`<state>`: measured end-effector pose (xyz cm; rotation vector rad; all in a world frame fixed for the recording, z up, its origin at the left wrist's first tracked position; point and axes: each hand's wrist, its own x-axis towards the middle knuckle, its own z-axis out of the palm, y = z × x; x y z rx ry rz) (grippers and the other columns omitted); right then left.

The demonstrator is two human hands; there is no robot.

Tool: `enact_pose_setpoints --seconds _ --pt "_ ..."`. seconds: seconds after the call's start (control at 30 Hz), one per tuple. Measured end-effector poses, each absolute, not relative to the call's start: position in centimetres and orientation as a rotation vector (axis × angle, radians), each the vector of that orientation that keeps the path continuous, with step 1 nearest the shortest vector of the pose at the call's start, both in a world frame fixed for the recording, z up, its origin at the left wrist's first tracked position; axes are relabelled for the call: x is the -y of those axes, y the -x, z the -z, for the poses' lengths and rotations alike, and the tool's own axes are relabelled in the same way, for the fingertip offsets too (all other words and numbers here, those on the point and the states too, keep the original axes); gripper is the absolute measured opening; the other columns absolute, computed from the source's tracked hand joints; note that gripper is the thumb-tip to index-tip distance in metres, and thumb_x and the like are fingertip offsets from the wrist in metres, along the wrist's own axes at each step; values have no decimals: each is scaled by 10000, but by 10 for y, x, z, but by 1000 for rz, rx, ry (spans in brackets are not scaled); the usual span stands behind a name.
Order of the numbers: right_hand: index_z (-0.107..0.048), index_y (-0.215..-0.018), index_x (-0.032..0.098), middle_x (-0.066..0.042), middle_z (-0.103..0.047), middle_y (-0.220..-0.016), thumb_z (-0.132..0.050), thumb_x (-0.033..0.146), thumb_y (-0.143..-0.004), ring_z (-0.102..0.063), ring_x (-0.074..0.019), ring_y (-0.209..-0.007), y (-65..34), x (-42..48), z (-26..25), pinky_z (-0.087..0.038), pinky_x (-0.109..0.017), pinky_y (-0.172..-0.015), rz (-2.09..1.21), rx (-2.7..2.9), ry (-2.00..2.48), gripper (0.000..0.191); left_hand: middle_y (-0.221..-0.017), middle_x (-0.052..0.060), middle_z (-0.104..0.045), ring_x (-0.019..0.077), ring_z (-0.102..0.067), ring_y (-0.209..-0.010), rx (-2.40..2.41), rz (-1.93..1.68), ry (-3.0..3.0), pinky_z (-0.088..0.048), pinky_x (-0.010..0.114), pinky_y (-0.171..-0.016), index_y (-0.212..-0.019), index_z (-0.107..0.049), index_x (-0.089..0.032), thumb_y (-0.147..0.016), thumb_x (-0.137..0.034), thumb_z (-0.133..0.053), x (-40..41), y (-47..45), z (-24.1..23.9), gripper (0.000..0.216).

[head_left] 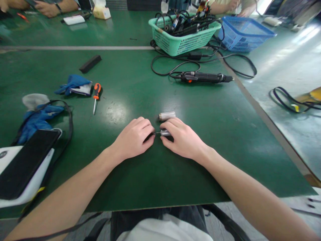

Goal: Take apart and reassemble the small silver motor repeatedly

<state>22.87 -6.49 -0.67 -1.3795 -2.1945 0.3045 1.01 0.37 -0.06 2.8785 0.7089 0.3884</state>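
Observation:
Low over the green table, my right hand (184, 139) grips a small silver metal cylinder (165, 132) between thumb and fingers. A thin shaft sticks out of its left end, toward my other hand. My left hand (135, 137) is closed in a pinch at the tip of that shaft. Something dark shows between its thumb and fingers, mostly hidden, and I cannot make out what it is. Just beyond my right fingertips, a second silver cylinder (167, 116) lies on its side on the table.
An orange-handled screwdriver (96, 97), blue gloves (74, 85) and a dark block (90, 64) lie left. A phone (27, 160) is nearer. Behind are a corded black electric screwdriver (205, 77), a green basket (180, 42) of tools and a blue basket (244, 33). Other people's hands show at the far side.

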Motion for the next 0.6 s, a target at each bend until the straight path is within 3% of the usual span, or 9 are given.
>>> enact_pose_setpoints --seconds 0.6 --pt "-645 -1111 145 -151 -692 -1132 -613 149 -906 -645 -315 -1116 -229 64 8 -560 -472 -1001 -315 2202 1343 207 -964 82 -646 223 -571 -918 -690 -384 -2906 -492 384 -846 -971 -676 -145 -1028 -266 -513 -6 -10 0 211"
